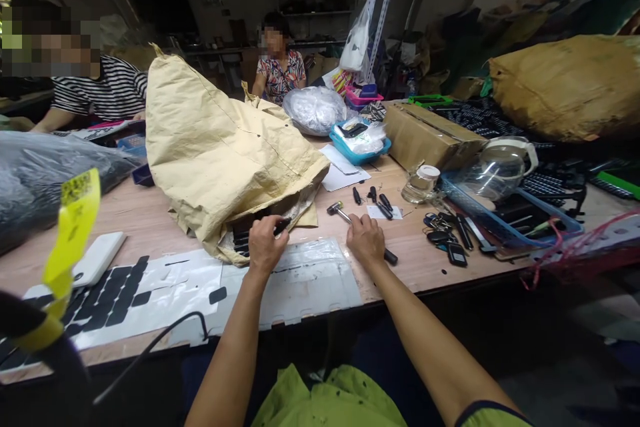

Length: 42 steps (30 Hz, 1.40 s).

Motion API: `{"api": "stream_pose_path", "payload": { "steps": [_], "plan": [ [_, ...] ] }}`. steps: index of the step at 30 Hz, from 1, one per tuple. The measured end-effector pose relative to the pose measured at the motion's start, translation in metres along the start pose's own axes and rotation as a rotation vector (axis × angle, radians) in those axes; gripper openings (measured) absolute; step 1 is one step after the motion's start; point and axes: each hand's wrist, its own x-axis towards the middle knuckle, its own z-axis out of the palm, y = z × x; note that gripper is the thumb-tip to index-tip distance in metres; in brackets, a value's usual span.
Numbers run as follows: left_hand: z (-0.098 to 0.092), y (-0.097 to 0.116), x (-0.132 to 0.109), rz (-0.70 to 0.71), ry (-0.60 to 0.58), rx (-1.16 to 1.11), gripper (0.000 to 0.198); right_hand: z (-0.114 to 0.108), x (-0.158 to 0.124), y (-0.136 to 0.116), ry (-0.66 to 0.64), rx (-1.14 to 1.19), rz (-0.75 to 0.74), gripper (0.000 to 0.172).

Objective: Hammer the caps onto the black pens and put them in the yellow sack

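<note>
My left hand point(267, 243) is closed at the mouth of a large tan sack point(220, 147). From its fingers sticks out the end of a small black piece point(282, 226), and more dark pieces point(241, 240) show inside the sack's mouth. My right hand point(366, 239) is wrapped round the middle of a small hammer point(337, 209). The hammer's metal head points up and left, and its black handle end point(391, 257) shows past the palm. Between my forearms lies a clear plastic sheet point(320, 277) on the table.
Black-handled tools point(384, 205), keys and fobs point(443, 233), a glass jar point(421, 184) and a blue basket point(530, 227) lie to the right. A sheet of black stickers point(117, 290) and a white box point(99, 259) are left. Two people sit across the table.
</note>
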Motion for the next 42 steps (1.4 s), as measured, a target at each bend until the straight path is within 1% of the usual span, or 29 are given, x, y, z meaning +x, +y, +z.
{"api": "stream_pose_path", "payload": {
  "steps": [2,4,5,7,9,13,14,19,21,25,28,31,33,35,36,37,39,42],
  "plan": [
    [0.003,0.002,-0.008,0.122,-0.165,-0.089,0.023,0.001,0.0,0.0,0.008,0.0,-0.001,0.032],
    [0.01,0.003,-0.016,0.18,-0.304,-0.166,0.023,0.001,0.0,0.001,0.013,-0.002,-0.003,0.032],
    [0.014,0.003,-0.02,0.188,-0.348,-0.196,0.023,0.001,0.0,0.0,0.013,-0.005,-0.004,0.032],
    [0.023,0.0,-0.027,0.18,-0.38,-0.235,0.021,0.001,0.0,0.0,0.012,-0.011,-0.004,0.032],
    [0.03,-0.003,-0.032,0.165,-0.359,-0.273,0.021,0.001,0.0,0.001,0.012,-0.015,-0.008,0.032],
    [0.037,-0.008,-0.038,0.116,-0.269,-0.349,0.035,0.002,-0.001,0.003,0.023,-0.006,-0.018,0.031],
    [0.038,-0.008,-0.038,0.101,-0.258,-0.361,0.035,0.002,-0.001,0.004,0.027,-0.005,-0.018,0.031],
    [0.041,-0.008,-0.037,0.062,-0.265,-0.381,0.017,0.006,-0.001,0.006,0.051,0.003,-0.018,0.032],
    [0.042,-0.009,-0.037,0.063,-0.276,-0.39,0.018,0.007,-0.001,0.007,0.062,0.008,-0.022,0.031],
    [0.044,-0.012,-0.036,0.061,-0.271,-0.424,0.026,0.011,-0.002,0.008,0.087,0.021,-0.03,0.03],
    [0.045,-0.012,-0.035,0.056,-0.271,-0.438,0.019,0.012,-0.002,0.008,0.086,0.032,-0.031,0.03],
    [0.046,-0.012,-0.033,0.048,-0.277,-0.441,0.015,0.01,0.002,0.009,0.038,0.067,-0.036,0.028],
    [0.047,-0.012,-0.032,0.043,-0.283,-0.442,0.015,0.006,0.007,0.011,-0.042,0.124,-0.025,0.026],
    [0.048,-0.013,-0.031,0.038,-0.286,-0.444,0.016,0.003,0.011,0.013,-0.124,0.213,0.028,0.024],
    [0.048,-0.013,-0.031,0.037,-0.285,-0.445,0.016,0.001,0.011,0.015,-0.144,0.265,0.065,0.025],
    [0.049,-0.013,-0.031,0.039,-0.285,-0.447,0.016,0.0,0.009,0.016,-0.144,0.322,0.096,0.026],
    [0.049,-0.012,-0.03,0.044,-0.287,-0.449,0.016,-0.003,-0.001,0.018,-0.087,0.446,0.106,0.029],
    [0.049,-0.011,-0.03,0.048,-0.292,-0.455,0.018,-0.01,-0.03,0.016,0.023,0.636,-0.013,0.032]
  ]
}}
